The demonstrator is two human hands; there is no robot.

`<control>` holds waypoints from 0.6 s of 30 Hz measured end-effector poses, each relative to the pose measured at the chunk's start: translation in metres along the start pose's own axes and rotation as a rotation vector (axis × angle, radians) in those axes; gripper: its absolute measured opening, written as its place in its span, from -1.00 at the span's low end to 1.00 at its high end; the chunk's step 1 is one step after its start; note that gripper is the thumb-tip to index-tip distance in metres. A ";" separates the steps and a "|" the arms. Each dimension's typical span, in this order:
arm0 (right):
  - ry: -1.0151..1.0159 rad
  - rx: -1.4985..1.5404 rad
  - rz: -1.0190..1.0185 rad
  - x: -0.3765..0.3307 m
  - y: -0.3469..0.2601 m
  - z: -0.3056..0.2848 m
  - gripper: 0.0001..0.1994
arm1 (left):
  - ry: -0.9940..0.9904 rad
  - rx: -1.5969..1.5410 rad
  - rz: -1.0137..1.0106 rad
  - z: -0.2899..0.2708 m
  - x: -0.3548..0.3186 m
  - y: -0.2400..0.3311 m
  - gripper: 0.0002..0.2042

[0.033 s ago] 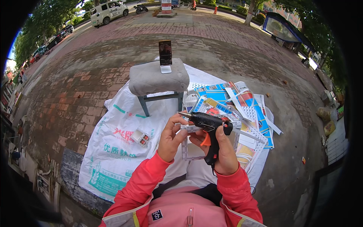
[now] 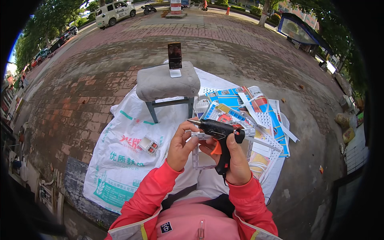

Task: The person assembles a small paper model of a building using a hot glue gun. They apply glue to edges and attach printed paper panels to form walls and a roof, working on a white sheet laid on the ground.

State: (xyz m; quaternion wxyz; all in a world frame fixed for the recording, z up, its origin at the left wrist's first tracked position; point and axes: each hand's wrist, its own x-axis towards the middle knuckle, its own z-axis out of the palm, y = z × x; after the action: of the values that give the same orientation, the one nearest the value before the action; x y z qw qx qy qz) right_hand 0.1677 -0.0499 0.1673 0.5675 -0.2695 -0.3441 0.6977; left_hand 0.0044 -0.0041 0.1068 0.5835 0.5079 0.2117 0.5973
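My right hand [image 2: 239, 162] is wrapped round the grip of a black glue gun [image 2: 216, 127] with an orange trigger, its fingers by the trigger. The gun's metal nozzle points left, close to the fingertips of my left hand [image 2: 181, 147]. Thumb and fingers of my left hand close on the left edge of a small white paper box [image 2: 204, 163] with patterned rims. Part of this box is hidden behind the gun and my right hand. A smaller printed paper piece [image 2: 149, 146] lies on the white woven sack [image 2: 120, 168] to the left.
Ahead stands a stool with a grey padded cover [image 2: 162, 82], bearing a phone [image 2: 175, 56] on a stand. Printed card sheets [image 2: 276, 134] and white strips [image 2: 250, 106] pile up to the right. Brick paving [image 2: 92, 96] surrounds the sack; a white van [image 2: 116, 14] is parked far off.
The glue gun has shifted very slightly, its nozzle a touch to the left and lower. My left hand and the paper box look almost unmoved.
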 end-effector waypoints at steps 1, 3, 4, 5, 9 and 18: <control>-0.015 0.013 -0.015 0.000 0.002 0.001 -0.48 | 0.012 0.010 -0.037 0.001 0.000 -0.001 -0.76; -0.012 -0.035 -0.039 0.000 0.005 0.002 -0.48 | 0.032 0.033 -0.057 0.004 -0.001 -0.003 -0.78; -0.024 -0.044 -0.069 0.000 0.005 0.002 -0.48 | 0.051 0.023 -0.089 0.004 -0.001 -0.004 -0.78; -0.013 -0.094 -0.062 -0.001 0.006 0.003 -0.48 | 0.065 0.015 -0.109 0.005 -0.001 -0.004 -0.78; 0.009 -0.203 -0.075 -0.005 0.009 0.005 -0.48 | 0.075 0.029 -0.070 0.005 -0.004 -0.005 -0.54; 0.003 -0.153 -0.113 -0.006 0.018 -0.002 -0.49 | 0.072 0.122 -0.039 0.001 -0.005 -0.011 -0.53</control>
State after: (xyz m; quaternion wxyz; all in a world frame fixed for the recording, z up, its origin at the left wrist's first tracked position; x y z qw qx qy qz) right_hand 0.1598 -0.0577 0.1517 0.5843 -0.2935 -0.4103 0.6357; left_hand 0.0092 -0.0062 0.0960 0.5552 0.5164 0.2783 0.5896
